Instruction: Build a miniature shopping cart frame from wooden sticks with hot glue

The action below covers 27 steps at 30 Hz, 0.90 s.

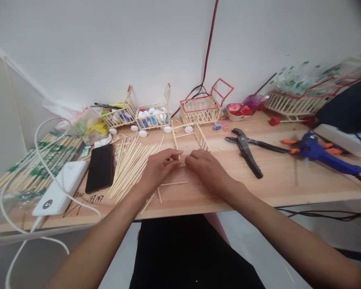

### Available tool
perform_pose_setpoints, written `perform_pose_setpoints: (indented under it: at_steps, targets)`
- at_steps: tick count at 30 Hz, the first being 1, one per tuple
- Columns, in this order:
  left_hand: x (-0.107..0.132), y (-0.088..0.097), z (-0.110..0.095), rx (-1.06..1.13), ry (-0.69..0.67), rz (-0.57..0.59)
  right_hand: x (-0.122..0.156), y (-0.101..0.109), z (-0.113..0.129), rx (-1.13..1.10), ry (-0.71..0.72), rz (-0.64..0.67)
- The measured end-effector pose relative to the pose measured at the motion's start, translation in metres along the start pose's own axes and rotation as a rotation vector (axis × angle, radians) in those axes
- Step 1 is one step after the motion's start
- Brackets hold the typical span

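Note:
A small open frame of thin wooden sticks (186,135) lies on the table just beyond my hands. The fingers of my left hand (159,168) pinch the near end of its left side. My right hand (207,168) is curled close beside it, fingertips pressed together near the frame's right side; whatever they hold is hidden. Loose sticks (132,164) lie in a spread pile left of my left hand. One short stick (174,183) rests on the table below the hands.
Finished stick carts (201,110) stand along the wall. At right lie black-handled cutters (245,152) and a blue glue gun (325,154). A black phone (100,167), white power bank (60,188) with cable, and bundled chopsticks (42,160) occupy the left. A red paint dish (239,112) sits behind.

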<state>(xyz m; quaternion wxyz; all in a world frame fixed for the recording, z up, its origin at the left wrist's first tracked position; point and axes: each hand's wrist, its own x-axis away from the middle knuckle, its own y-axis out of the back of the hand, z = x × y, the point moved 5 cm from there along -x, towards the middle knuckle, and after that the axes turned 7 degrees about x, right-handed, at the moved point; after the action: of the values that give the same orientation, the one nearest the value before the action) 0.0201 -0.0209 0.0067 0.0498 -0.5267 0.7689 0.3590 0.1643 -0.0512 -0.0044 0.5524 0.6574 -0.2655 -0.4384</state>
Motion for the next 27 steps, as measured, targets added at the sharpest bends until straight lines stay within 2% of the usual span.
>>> perform_pose_setpoints:
  at_steps: [7,20,27]
  targets:
    - [0.000,0.000,-0.001,-0.006,0.017,-0.009,0.000,0.001,0.001,0.014,-0.004,0.026]
    - [0.000,0.000,0.000,-0.018,0.007,-0.016,0.000,-0.002,-0.001,0.009,0.022,-0.032]
    - [0.000,0.001,0.001,-0.033,-0.007,-0.014,0.000,-0.011,-0.003,-0.006,-0.006,-0.070]
